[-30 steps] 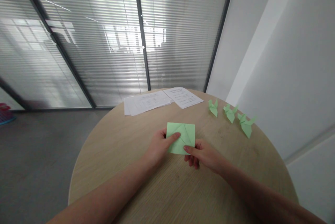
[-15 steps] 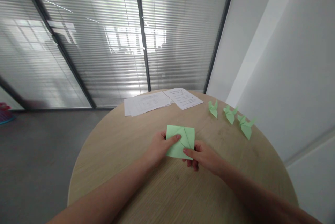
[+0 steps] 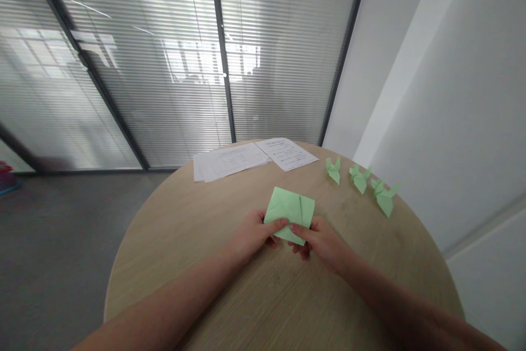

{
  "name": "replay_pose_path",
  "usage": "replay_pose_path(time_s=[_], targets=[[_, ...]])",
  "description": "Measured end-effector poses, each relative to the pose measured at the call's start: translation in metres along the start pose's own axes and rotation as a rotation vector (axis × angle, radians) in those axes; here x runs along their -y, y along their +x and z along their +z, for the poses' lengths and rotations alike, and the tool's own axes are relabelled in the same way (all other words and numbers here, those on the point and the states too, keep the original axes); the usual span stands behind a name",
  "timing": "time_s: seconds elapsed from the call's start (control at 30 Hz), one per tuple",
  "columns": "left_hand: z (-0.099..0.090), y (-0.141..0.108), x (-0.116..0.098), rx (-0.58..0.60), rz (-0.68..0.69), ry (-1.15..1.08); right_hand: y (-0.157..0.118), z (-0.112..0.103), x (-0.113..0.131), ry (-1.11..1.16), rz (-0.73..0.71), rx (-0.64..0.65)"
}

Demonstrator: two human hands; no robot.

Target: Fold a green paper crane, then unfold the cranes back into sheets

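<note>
A folded square of light green paper (image 3: 290,206) is held above the table between both hands, turned a little clockwise, with crease lines on its face. My left hand (image 3: 258,233) grips its lower left edge, thumb lying on top and fingers underneath. At the lower right edge my right hand (image 3: 318,239) pinches it, the thumb on top close to the left thumb tip. The fingers beneath the paper are partly hidden.
Three folded green paper figures, the left one (image 3: 333,170), the middle one (image 3: 360,179) and the right one (image 3: 384,197), stand along the right edge of the round wooden table (image 3: 189,219). Printed sheets (image 3: 232,162) lie at the far edge, before a glass wall with blinds.
The green paper has turned clockwise and shifted slightly right. My left thumb has slid down toward its lower edge, and both thumb tips now lie close together.
</note>
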State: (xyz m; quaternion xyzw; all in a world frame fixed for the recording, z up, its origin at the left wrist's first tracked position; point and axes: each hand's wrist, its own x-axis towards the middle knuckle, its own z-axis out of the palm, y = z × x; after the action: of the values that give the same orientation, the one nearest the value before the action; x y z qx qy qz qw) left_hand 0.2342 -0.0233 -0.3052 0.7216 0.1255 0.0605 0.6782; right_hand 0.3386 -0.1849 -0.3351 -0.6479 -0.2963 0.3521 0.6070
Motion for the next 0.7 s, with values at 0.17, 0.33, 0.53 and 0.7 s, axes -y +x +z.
replay_pose_path(time_s=[0.17,0.33,0.53,0.7], targets=[[-0.003,0.002,0.000,-0.082,0.035,0.045,0.000,0.001,0.003,0.034,0.007,-0.033],[-0.003,0.001,-0.003,-0.144,0.058,0.007,-0.001,0.001,0.006,0.042,0.015,-0.026],[-0.006,0.001,-0.007,-0.303,0.037,-0.037,-0.002,0.000,0.005,0.076,0.022,-0.010],[-0.013,0.001,-0.014,-0.289,0.059,-0.106,-0.002,-0.002,0.004,0.041,0.015,-0.011]])
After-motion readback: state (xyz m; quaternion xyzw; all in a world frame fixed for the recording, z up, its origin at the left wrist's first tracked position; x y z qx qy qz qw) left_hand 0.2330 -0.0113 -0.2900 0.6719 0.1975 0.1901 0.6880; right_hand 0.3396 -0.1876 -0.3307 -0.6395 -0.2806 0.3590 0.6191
